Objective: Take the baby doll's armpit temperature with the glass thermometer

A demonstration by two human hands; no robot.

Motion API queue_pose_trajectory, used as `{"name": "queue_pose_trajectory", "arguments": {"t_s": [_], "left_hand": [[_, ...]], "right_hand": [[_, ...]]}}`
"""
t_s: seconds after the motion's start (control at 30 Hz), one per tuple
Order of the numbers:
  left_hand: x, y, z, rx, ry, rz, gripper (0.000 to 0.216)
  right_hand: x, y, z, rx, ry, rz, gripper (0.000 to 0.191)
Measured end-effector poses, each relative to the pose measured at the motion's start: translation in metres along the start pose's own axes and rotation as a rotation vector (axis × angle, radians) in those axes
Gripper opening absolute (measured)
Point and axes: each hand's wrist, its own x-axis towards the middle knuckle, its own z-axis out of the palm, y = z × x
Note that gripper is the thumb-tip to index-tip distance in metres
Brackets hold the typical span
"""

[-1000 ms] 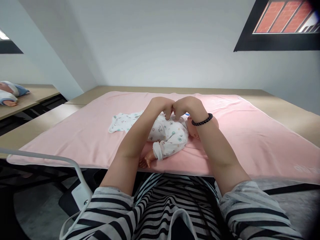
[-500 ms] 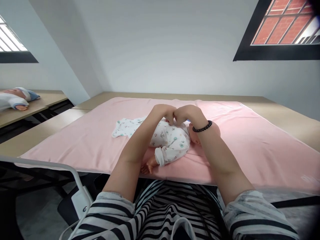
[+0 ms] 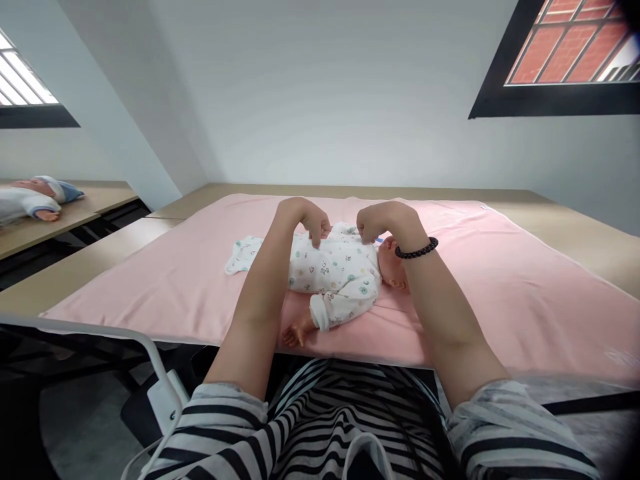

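A baby doll [image 3: 393,263] lies on its back across a pink blanket [image 3: 200,267], head to the right. It wears a white printed baby romper [image 3: 335,263], whose lower end is spread flat to the left. My left hand [image 3: 316,222] is closed in a pinch on the romper's far front edge, around the belly. Near the neck, my right hand [image 3: 374,221] pinches the same edge. A stretch of the romper's front shows between the two hands. The doll's near hand [image 3: 299,328] sticks out of a turned-up cuff. My fingertips are partly hidden.
The blanket covers a wooden table [image 3: 540,203] against the wall. Another doll [image 3: 37,197] in a blue and white cap lies on a table at the left. A white metal rail [image 3: 150,350] stands at the near left.
My hands were together over the doll's chest and have moved apart. The left went toward the doll's belly, the right slightly toward the neck, uncovering the romper's front.
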Motion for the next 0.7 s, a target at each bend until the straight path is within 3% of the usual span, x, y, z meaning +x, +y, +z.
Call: {"name": "queue_pose_trajectory", "arguments": {"t_s": [0.37,0.53,0.7], "left_hand": [[-0.004,-0.017,-0.004,-0.057,-0.036,0.142,0.032],[-0.003,-0.018,-0.002,-0.044,0.044,0.060,0.034],[0.003,0.000,0.001,0.020,0.058,-0.070,0.032]], "right_hand": [[0.003,0.006,0.000,0.059,-0.007,-0.009,0.007],[0.002,0.004,0.000,0.061,-0.029,-0.014,0.011],[-0.002,-0.001,-0.002,0.027,-0.020,-0.032,0.012]]}}
